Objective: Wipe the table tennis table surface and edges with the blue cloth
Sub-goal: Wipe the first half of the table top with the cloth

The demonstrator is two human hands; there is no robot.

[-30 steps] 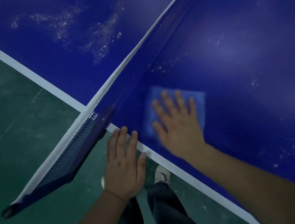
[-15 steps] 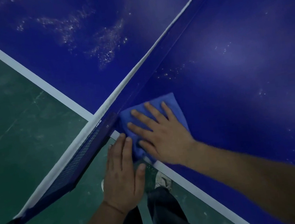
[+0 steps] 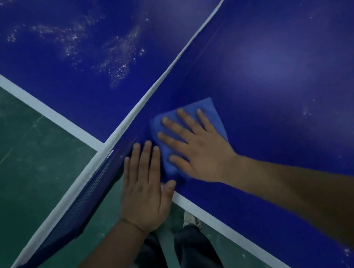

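- Head view: the wiping step is judged to be in hand, in the corner where the net [image 3: 164, 77] meets the near side edge of the table [image 3: 285, 64].
- The cloth [image 3: 207, 112] is pressed flat on the table by the right hand [image 3: 198, 151]; its fingers are spread and straight on top, so the cloth is held down rather than gripped.
- The left hand [image 3: 144, 186] is laid flat over the table edge just beside the cloth, fingers straight and together, with nothing held; it is judged to serve as a brace.
- The cloth is seen as a folded blue pad, lighter than the table, lying close beside the net's foot and near the white edge line [image 3: 227, 227].
- White specks are seen on the right half of the table, and denser white smears [image 3: 117, 58] on the half beyond the net; much of the task is therefore judged to be left.
- The next move is judged to call for a steady flat press and a sweep along the net line or the edge, with the net clamp [image 3: 86, 202] avoided.
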